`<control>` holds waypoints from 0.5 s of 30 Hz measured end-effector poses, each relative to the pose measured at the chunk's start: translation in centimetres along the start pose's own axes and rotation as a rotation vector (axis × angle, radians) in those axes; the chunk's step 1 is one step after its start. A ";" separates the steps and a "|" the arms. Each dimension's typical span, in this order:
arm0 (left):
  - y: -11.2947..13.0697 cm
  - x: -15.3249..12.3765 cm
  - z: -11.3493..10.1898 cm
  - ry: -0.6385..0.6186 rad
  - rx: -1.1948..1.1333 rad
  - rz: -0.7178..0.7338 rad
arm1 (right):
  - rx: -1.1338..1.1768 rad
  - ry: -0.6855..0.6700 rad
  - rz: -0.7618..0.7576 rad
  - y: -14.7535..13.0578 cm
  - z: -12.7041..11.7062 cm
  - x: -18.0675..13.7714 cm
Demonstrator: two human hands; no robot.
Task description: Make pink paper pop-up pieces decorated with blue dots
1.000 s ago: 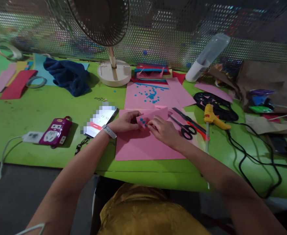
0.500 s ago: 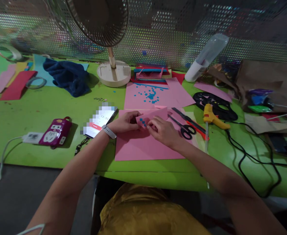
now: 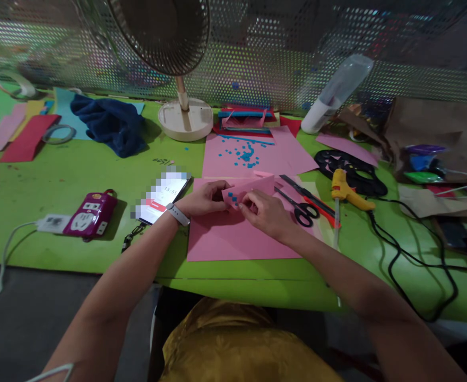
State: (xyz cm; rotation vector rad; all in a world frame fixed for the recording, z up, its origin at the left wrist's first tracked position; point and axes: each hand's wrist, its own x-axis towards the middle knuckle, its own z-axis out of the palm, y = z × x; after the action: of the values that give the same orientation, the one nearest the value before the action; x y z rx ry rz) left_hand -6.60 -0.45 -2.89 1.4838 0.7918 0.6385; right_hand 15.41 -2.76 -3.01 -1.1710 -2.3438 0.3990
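A small pink paper piece (image 3: pixel 253 187) with a few tiny blue squares stuck on it is held just above a large pink sheet (image 3: pixel 233 239). My left hand (image 3: pixel 204 198) is closed on its left edge. My right hand (image 3: pixel 265 211) pinches at its lower edge, fingertips pressed beside the blue squares; what is in the pinch is too small to make out. A second pink sheet (image 3: pixel 289 154) behind carries a scatter of several blue paper bits (image 3: pixel 245 154).
Black scissors (image 3: pixel 303 212), a red-handled cutter (image 3: pixel 317 204) and a yellow glue gun (image 3: pixel 347 193) with a black cord lie right of my hands. A phone (image 3: pixel 162 199) and purple power strip (image 3: pixel 88 212) lie left. A fan base (image 3: pixel 186 119), blue cloth (image 3: pixel 110 124) and white bottle (image 3: pixel 333 95) stand behind.
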 end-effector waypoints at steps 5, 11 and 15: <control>0.3 -0.1 0.2 0.022 -0.030 -0.002 | 0.055 0.037 -0.018 -0.1 -0.5 0.1; 1.7 -0.6 -0.1 -0.004 -0.073 -0.006 | -0.052 0.318 -0.146 0.1 -2.6 0.9; 2.4 -1.1 -0.5 -0.022 -0.013 0.043 | -0.096 0.222 -0.210 0.3 -3.1 1.1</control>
State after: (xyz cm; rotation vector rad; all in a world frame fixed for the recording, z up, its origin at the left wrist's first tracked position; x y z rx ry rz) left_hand -7.39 -0.98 -0.35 1.4965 0.7393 0.6577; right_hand 16.64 -1.56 -0.23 -0.9451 -2.2799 0.0801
